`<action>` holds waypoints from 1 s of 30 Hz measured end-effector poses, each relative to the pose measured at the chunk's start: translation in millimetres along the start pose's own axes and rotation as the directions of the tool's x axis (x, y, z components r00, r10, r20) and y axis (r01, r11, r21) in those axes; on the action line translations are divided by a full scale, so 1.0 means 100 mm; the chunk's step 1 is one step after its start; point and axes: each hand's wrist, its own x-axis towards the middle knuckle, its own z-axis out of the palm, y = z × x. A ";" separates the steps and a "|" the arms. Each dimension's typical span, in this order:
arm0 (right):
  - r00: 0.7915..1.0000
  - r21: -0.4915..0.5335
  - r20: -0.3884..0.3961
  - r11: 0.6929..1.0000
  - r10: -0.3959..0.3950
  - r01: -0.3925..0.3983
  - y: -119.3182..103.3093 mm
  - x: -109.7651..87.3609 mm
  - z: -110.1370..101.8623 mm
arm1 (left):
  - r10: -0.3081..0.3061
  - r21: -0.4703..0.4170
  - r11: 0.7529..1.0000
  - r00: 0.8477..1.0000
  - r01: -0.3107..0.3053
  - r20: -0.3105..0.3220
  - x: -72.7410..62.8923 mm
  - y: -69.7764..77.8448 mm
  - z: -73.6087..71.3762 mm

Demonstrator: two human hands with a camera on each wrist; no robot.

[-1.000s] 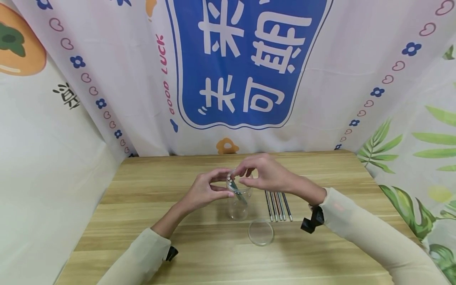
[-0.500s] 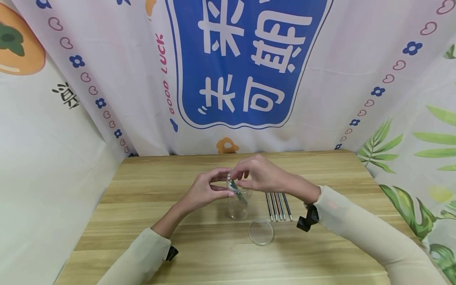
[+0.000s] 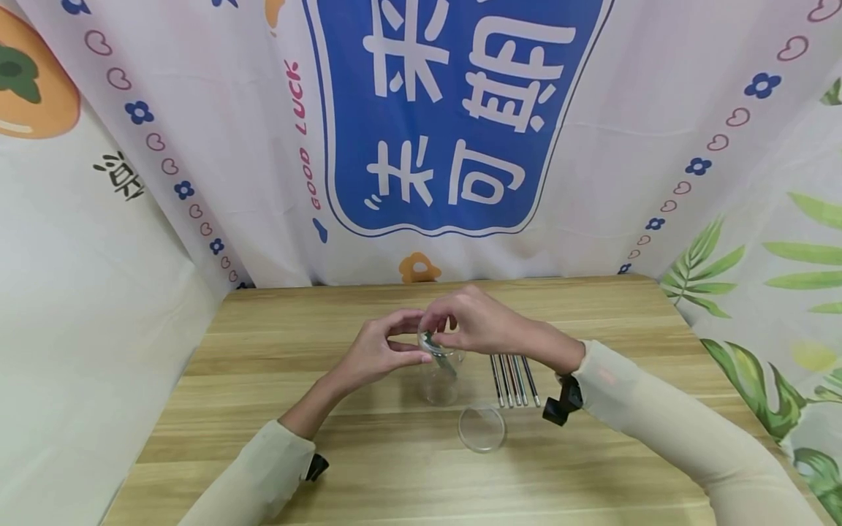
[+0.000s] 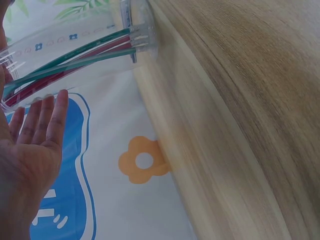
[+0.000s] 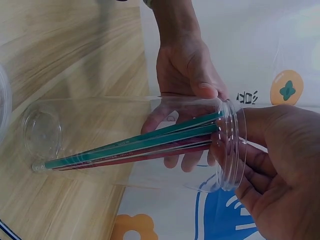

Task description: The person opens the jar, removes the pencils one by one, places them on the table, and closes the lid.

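A clear plastic jar (image 3: 439, 391) stands on the table, its open mouth upward. Near the rim, my left hand (image 3: 378, 351) grips it, thumb on the near side and fingers around the back. Inside lean teal and dark red pencils (image 5: 135, 144), gathered to one side, with white eraser ends at the bottom. My right hand (image 3: 480, 321) reaches over the mouth with curled fingers, pinching the upper pencil ends just inside the rim. Those ends are mostly hidden by the fingers in the head view.
Several more pencils (image 3: 516, 381) lie in a row right of the jar, partly beneath the right forearm. A round clear lid (image 3: 482, 450) lies nearer the front on the wooden table (image 3: 316, 489). Printed cloth (image 3: 592, 219) hangs behind the table.
My right hand has shifted slightly left and down, its fingers coming in over the pencil ends at the jar's mouth. The left hand and jar have stayed in place.
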 end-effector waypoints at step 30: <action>0.999 0.055 -0.029 0.998 0.038 -0.036 0.02 -0.02 0.01 | 0.002 0.009 1.000 1.000 -0.002 -0.010 0.00 -0.01 0.01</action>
